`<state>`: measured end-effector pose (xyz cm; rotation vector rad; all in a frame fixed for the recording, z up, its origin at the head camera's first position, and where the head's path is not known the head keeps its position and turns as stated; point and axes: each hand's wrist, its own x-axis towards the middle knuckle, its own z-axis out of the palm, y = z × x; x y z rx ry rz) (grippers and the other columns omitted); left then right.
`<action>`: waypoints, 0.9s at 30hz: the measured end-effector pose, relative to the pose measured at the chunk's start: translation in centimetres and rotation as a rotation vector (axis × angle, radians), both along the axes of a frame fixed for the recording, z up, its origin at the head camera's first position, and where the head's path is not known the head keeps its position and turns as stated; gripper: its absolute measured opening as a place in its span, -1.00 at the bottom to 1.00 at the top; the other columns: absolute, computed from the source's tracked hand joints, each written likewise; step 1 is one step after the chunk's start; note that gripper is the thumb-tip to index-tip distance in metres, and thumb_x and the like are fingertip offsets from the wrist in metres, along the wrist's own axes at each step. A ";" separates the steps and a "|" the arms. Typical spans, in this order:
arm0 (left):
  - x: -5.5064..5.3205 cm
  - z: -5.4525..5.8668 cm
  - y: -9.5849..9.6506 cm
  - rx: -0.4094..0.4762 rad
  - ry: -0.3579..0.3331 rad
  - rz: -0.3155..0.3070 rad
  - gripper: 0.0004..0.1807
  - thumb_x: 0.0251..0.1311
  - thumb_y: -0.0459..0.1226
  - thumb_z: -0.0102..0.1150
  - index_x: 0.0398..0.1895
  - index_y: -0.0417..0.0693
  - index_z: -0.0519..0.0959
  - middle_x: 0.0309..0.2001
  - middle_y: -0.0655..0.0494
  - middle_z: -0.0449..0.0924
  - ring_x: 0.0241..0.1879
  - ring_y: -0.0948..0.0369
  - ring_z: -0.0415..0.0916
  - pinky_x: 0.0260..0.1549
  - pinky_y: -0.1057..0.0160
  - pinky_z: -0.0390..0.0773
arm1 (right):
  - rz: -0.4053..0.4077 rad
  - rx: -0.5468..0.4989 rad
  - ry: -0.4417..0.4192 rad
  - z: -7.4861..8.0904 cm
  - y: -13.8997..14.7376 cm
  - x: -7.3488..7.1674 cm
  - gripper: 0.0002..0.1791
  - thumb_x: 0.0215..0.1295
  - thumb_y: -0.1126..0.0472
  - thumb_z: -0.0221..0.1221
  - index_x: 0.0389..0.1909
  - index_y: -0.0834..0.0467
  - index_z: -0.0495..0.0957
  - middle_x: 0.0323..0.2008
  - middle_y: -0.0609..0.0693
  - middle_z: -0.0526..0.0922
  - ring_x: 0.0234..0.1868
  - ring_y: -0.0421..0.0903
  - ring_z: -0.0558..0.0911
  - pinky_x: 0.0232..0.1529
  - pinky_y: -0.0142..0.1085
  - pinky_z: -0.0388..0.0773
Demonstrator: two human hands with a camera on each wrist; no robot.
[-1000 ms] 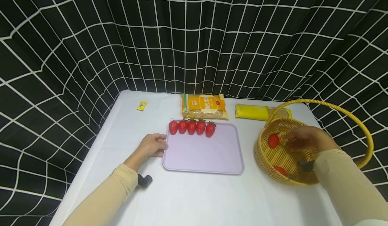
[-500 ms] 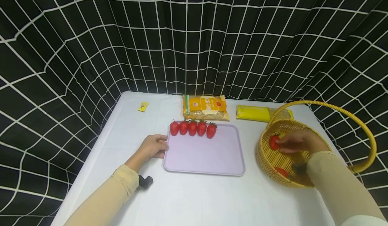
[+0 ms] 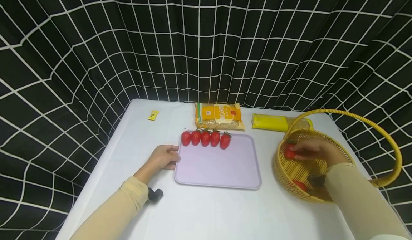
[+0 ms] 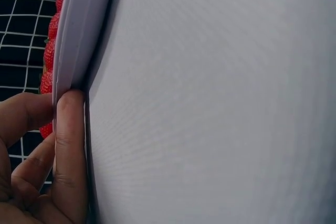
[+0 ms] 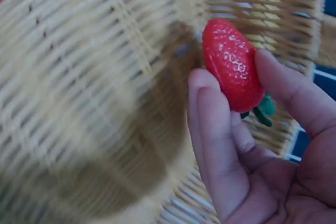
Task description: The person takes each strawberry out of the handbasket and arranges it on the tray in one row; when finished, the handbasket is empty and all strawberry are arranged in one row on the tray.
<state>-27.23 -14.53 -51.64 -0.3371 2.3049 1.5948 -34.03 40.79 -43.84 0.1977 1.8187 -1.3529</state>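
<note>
Inside the yellow wicker basket, my right hand pinches a strawberry between thumb and fingers, its green leaves toward the palm. A second strawberry lies lower in the basket. On the left, my left hand holds the left rim of the pale lilac tray; the left wrist view shows its fingers on both sides of that rim. Several red strawberries stand side by side in a row along the tray's far edge, starting at its left corner.
Behind the tray lies an orange food packet. A yellow packet is to its right, partly behind the basket's tall arched handle. At the far left sits a small yellow wrapped sweet. A dark gridded curtain surrounds the white table.
My right hand has moved left within the basket and taken hold of the upper strawberry. The left hand stays at the tray's rim. The whole view has shifted slightly.
</note>
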 end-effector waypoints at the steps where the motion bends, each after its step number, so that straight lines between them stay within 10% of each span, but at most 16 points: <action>1: 0.0 0.1 0.0 -0.008 0.005 -0.003 -0.43 0.07 -0.42 0.33 0.23 -0.14 0.51 -0.14 -0.05 0.62 -0.35 0.14 0.66 -0.42 0.22 0.75 | 0.014 -0.006 0.006 0.4 0.3 0.2 -0.85 0.46 0.34 -0.01 -0.15 0.31 0.52 -0.23 0.12 0.64 -0.31 -0.15 0.67 -0.11 -0.38 0.68; 8: -0.2 0.8 -0.4 -0.033 0.016 0.007 -0.42 0.08 -0.41 0.34 0.25 -0.15 0.49 -0.11 -0.07 0.62 -0.31 0.12 0.67 -0.42 0.23 0.75 | 0.190 -0.017 0.090 5.2 -0.4 1.4 -0.78 0.47 0.31 0.00 -0.22 0.28 0.62 -0.30 0.04 0.67 -0.31 -0.20 0.65 -0.12 -0.38 0.68; 14: 0.0 0.9 -0.7 -0.028 0.003 0.017 -0.40 0.07 -0.41 0.34 0.25 -0.14 0.49 -0.11 -0.07 0.61 -0.31 0.13 0.67 -0.41 0.23 0.75 | 0.286 0.074 0.283 8.3 -6.5 2.1 -0.71 0.39 0.21 0.17 -0.08 0.39 0.55 -0.17 0.16 0.67 -0.16 -0.03 0.66 0.03 -0.19 0.65; 27: -0.1 -0.2 0.0 -0.046 -0.001 -0.001 -0.42 0.07 -0.39 0.34 0.24 -0.13 0.51 -0.16 -0.04 0.63 -0.33 0.14 0.67 -0.44 0.23 0.75 | 0.087 0.255 0.282 1.4 -17.9 -2.0 -0.63 0.30 0.30 0.25 -0.04 0.51 0.46 -0.25 0.14 0.54 -0.26 -0.04 0.60 0.00 -0.17 0.67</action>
